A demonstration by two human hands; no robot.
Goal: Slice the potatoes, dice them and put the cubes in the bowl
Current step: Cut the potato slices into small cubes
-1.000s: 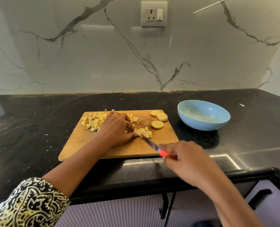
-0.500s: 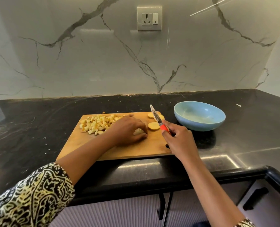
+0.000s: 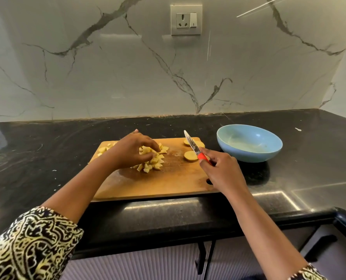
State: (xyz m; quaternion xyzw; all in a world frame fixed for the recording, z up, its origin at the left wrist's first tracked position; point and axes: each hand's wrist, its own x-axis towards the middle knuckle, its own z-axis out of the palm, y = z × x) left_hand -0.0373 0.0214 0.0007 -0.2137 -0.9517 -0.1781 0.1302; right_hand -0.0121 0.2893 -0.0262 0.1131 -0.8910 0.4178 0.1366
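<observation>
My right hand [image 3: 222,172] is no longer cutting. A second ago it was driving the knife [image 3: 191,143] down through strips beside my left hand [image 3: 133,150]. Now it is gripping the red handle, with the blade tipping up and away from me, clear of the wood. My left hand, fingers curling like a claw, is raking the fresh potato cubes [image 3: 153,161] into the older heap, so they are all lying as one pile under and just right of its fingertips. I am judging this round of dicing finished. Three round slices [image 3: 190,155] are still waiting just beyond my right knuckles, and the bowl [image 3: 249,142], further right of that hand, is holding no potato yet. The cubes are looking pale yellow, small and uneven, and the slices flat and smooth-faced. The cutting board [image 3: 158,184] is showing as matte wood with a pale smear between my hands, the bowl as glossy blue with a shallow curve.
</observation>
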